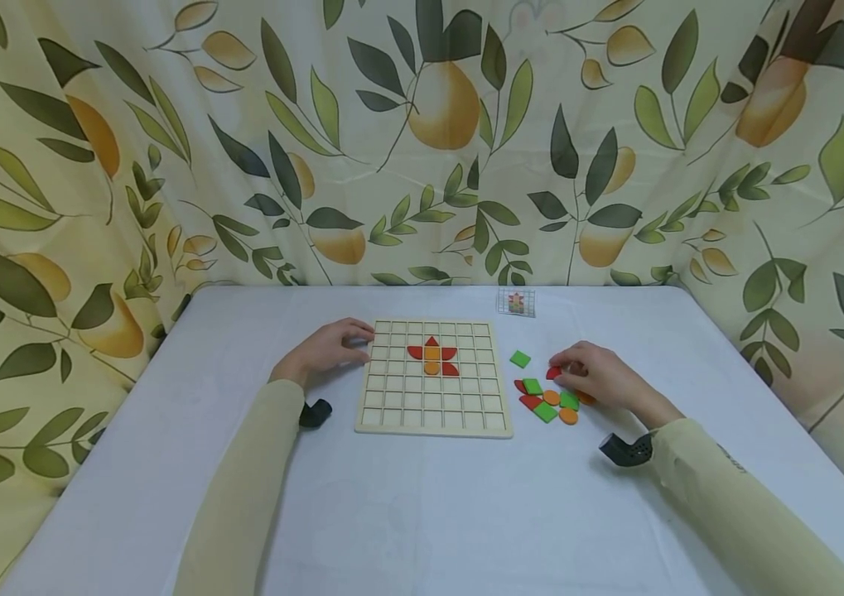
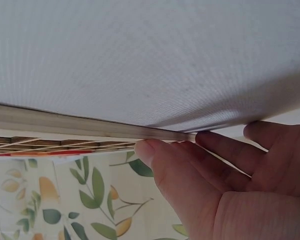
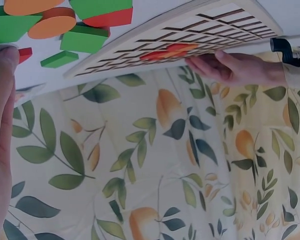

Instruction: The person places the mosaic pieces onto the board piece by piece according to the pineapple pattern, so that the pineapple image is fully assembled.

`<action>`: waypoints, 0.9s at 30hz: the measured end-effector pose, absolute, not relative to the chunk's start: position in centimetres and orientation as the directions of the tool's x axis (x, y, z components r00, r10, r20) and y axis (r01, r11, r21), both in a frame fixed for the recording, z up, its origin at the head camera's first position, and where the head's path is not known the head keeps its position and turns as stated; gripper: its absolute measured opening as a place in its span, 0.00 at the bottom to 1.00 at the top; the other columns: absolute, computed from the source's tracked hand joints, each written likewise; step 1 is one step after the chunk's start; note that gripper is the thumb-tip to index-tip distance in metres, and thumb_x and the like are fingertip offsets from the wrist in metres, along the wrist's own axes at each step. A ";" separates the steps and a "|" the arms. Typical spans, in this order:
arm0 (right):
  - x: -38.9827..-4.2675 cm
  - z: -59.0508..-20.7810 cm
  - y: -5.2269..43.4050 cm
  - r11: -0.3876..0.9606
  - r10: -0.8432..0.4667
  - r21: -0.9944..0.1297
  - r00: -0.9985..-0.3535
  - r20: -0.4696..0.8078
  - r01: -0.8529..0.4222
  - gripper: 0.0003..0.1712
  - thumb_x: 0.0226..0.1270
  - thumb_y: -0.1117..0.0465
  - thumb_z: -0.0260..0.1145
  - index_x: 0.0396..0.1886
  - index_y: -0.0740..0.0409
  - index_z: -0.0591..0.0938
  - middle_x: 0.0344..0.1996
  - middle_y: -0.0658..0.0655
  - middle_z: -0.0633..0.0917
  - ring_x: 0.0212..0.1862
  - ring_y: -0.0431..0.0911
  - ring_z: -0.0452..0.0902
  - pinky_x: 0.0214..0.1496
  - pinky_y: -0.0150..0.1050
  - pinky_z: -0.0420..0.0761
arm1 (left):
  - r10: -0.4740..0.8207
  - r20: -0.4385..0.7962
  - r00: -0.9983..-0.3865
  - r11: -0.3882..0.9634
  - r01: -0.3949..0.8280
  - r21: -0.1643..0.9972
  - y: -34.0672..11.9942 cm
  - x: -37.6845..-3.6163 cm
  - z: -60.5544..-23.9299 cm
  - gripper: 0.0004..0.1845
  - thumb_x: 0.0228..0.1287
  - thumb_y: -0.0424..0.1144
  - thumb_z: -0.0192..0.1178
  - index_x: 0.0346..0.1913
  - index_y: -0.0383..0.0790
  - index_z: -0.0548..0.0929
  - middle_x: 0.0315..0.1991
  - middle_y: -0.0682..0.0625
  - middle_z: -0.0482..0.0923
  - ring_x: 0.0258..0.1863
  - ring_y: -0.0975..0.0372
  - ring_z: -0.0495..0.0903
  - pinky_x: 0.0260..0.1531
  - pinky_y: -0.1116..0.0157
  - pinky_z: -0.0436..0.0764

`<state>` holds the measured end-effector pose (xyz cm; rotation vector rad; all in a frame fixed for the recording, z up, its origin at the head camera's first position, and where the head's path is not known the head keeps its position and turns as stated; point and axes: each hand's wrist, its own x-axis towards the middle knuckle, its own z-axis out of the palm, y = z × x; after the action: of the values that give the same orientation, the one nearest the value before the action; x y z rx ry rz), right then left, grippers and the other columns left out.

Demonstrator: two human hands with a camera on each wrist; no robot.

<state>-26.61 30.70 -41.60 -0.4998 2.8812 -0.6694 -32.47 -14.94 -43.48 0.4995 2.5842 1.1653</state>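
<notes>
The right hand (image 1: 600,377) pinches a small red wooden piece (image 1: 553,372) at its fingertips, above a loose cluster of flat green and orange tiles (image 1: 550,403). The left hand (image 1: 328,348), fingers straight and relaxed, touches the left edge of the pale wooden grid board (image 1: 432,414), where a red-and-orange flower pattern (image 1: 432,358) sits on the smooth white table (image 1: 422,513).

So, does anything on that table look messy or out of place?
Nothing really stands out. The wooden grid board lies square on the table, and the loose coloured pieces sit in a small pile beside it.
</notes>
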 end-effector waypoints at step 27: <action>-27.9 -40.1 17.9 0.756 -0.475 -0.463 -0.875 0.097 -0.462 0.14 0.59 0.55 0.66 0.45 0.53 0.82 0.41 0.51 0.79 0.40 0.45 0.72 0.41 0.37 0.76 | 0.405 -0.098 -0.909 0.634 0.202 0.747 -15.0 -32.6 -43.5 0.23 0.54 0.42 0.65 0.55 0.46 0.78 0.61 0.57 0.68 0.67 0.60 0.58 0.69 0.58 0.53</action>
<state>-27.92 17.93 -40.11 -0.7786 2.9188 -0.7589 -32.55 -15.03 -43.46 0.4933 2.5995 1.1417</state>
